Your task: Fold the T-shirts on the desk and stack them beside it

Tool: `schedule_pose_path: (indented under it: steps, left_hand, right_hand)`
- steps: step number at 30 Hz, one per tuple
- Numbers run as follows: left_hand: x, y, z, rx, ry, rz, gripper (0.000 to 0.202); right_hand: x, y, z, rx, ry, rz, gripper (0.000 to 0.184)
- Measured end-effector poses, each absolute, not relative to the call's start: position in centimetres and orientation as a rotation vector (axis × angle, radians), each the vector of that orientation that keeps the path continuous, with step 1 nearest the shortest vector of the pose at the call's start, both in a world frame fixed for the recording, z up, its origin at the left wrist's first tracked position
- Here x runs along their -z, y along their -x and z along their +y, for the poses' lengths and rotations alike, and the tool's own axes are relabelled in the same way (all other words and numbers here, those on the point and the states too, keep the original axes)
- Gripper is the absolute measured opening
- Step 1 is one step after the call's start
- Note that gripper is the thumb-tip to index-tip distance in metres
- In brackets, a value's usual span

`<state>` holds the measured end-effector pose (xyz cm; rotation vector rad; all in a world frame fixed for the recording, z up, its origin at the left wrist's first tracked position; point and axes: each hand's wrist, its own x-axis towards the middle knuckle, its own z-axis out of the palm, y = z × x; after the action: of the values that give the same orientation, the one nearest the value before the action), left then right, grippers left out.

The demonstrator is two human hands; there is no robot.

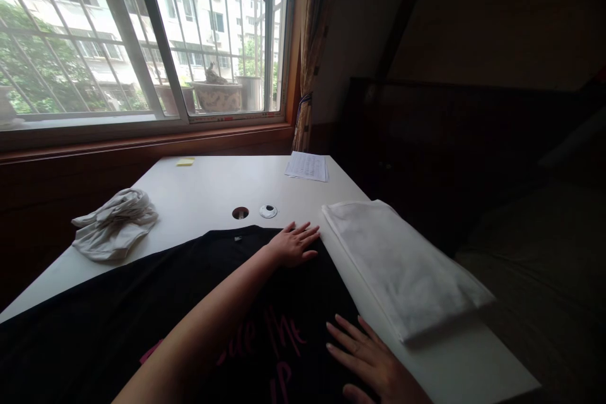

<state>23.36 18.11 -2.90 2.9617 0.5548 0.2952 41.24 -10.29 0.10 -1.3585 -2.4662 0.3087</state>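
Note:
A black T-shirt [156, 290] with pink lettering lies spread over the white table, its neckline and small label towards the far side. My left hand [294, 245] rests on the shirt near its far right corner, fingers stretched out and apart. Closer to me, my right hand [367, 356] lies spread at the shirt's right edge, palm down. Neither hand grips anything. The left forearm crosses the shirt and hides part of the lettering. To the right of both hands is a folded white cloth [402, 265], which they do not touch.
On the white table [213, 186] a crumpled pale cloth [116, 224] sits at the left. Papers [307, 166] and a yellow sticky note [185, 162] lie at the far edge. A cable hole [240, 213] and a round cover [268, 211] are beyond the shirt. A barred window [142, 44] stands behind.

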Motion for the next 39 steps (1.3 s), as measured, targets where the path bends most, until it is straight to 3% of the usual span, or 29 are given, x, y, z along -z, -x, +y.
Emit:
schedule_pose_path:
  steps: [11,20,31,39]
  left_hand:
    - [0.8,-20.3,16.6,-0.405,-2.951,0.584,0.058]
    - [-0.4,-10.7,11.2,-0.294,-2.935,0.550,0.060]
    - [1.3,1.9,12.0,-0.333,-2.919,1.246,0.058]
    - [4.1,7.1,12.4,-0.294,-2.742,1.627,0.061]
  right_hand:
    - [-0.4,-41.2,-10.6,-0.321,1.339,-2.446,0.056]
    - [-0.3,-41.4,-8.9,-0.005,1.417,-2.402,0.054]
    - [1.0,-37.2,4.9,-0.121,1.902,-2.228,0.074]
    - [4.1,-36.2,8.6,0.009,1.901,-2.163,0.069]
